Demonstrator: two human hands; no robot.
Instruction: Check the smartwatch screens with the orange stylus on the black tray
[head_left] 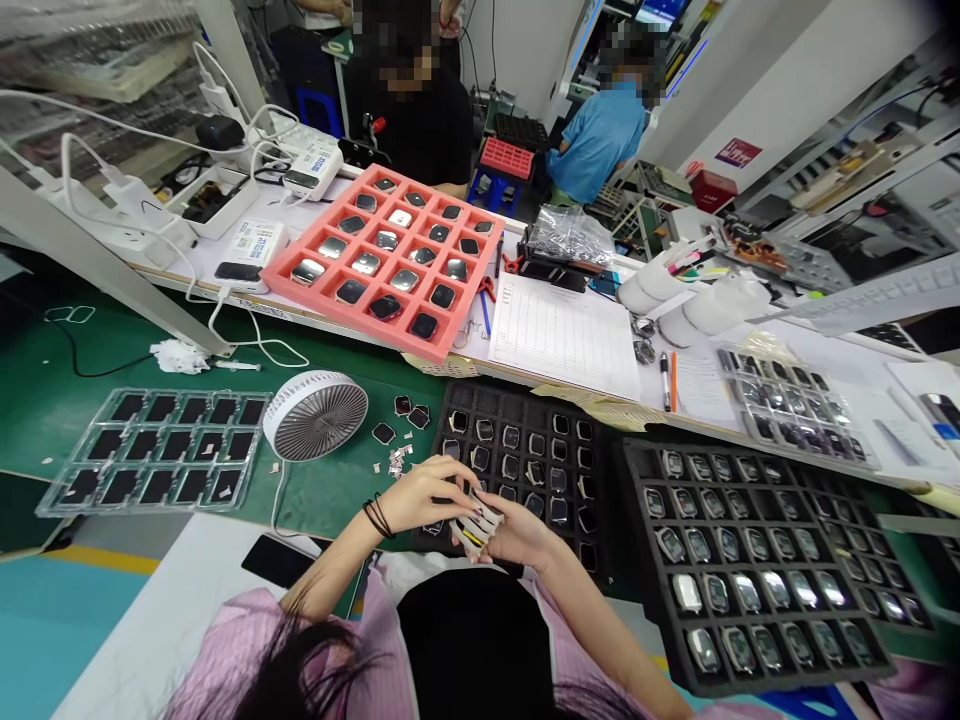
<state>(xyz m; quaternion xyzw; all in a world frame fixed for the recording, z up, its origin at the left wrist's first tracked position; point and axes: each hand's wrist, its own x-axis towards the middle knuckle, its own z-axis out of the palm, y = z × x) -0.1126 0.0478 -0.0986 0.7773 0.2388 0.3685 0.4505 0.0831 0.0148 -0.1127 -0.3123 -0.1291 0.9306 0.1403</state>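
My left hand [424,497] and my right hand [521,530] meet over a black foam tray [517,440], both gripping a small watch-like casing [477,527]. White film and a yellow strip cover part of this casing, and my fingers hide the rest. Rows of metal-rimmed watch casings [510,437] sit in the tray's pockets just beyond my fingertips. Several small black pieces [405,412] and silvery scraps [397,460] lie on the green mat [330,510] left of the tray.
A larger black foam tray [750,640] of watch casings lies to the right. Farther back are a pink foam tray [281,275], a clear plastic tray [154,452], a white fan [315,415], and a printed sheet [562,335]. Two people [596,140] sit beyond the bench.
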